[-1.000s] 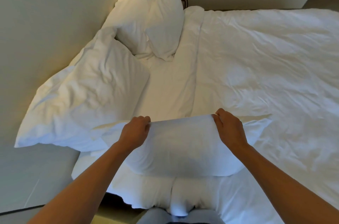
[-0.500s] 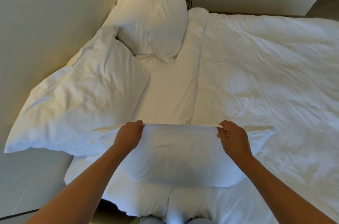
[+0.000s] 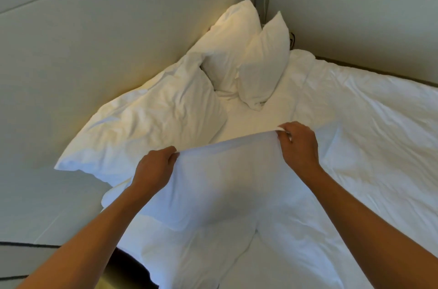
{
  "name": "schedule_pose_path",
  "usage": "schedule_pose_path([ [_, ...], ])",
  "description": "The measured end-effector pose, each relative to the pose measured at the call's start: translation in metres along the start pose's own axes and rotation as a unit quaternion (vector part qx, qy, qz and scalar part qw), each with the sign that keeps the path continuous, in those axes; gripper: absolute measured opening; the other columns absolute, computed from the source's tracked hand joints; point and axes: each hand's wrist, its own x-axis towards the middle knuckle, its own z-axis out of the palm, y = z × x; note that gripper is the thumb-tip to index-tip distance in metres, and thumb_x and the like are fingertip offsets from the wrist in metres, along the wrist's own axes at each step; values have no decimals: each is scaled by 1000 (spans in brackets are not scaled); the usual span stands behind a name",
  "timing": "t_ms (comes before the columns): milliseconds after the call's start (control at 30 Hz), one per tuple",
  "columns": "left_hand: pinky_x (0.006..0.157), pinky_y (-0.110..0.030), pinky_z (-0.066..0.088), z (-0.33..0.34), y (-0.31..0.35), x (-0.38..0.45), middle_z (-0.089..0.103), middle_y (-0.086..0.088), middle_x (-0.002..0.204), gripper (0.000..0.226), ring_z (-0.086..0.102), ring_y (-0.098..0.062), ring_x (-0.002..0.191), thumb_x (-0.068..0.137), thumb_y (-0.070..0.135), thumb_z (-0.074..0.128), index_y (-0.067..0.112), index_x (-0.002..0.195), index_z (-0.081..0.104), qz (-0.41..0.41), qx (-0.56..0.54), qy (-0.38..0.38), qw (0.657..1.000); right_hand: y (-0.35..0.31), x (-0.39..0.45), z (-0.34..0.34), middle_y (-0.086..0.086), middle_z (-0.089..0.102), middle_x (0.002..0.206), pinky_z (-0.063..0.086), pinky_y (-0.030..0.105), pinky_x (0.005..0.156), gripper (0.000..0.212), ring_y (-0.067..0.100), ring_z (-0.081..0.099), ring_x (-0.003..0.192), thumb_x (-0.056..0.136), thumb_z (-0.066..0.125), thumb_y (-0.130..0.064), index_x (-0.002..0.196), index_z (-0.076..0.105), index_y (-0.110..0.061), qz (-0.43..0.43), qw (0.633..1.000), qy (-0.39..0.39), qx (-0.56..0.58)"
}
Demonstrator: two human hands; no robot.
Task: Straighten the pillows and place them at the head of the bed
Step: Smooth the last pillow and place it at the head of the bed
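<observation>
Both hands pinching the top edge of a pillow: left hand at one end, right hand at the other, each grip pressed together on fabric. Held taut and hanging over the near bed, likely to shake the filling even. Three pillows already leaning at the headboard; open slot beside them, nothing blocking.
</observation>
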Motion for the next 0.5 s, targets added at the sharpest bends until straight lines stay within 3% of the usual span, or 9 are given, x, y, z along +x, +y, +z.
schedule_pose_path([
  [100,62,-38,51,-15,-9,-5,65,-3,68,32,62,-32,68,105,34,45,19,80,56,-23,-7,58,998,-25,40,8,11,72,92,53,42,77,20,33,63,85,101,62,-21,99,77,-9,-34,999,13,12],
  [200,63,-39,53,-18,-12,-13,66,0,72,33,62,-26,70,106,36,41,20,84,60,-33,-13,104,994,-39,66,21,11,72,100,52,41,80,25,33,65,88,104,57,-25,105,77,-11,-30,999,9,24],
  [333,64,-40,51,-9,-4,-17,64,-2,74,34,61,-26,71,107,35,40,18,85,58,-49,-64,93,992,-49,90,45,10,70,115,44,30,82,28,30,66,100,107,52,-28,115,73,-12,18,998,-14,54],
  [500,58,-38,44,-2,0,5,56,-3,62,37,56,-27,61,107,34,41,15,75,47,-92,-105,81,987,-59,132,68,12,68,125,44,32,88,30,33,65,109,108,50,-29,120,71,-11,23,996,-66,64],
])
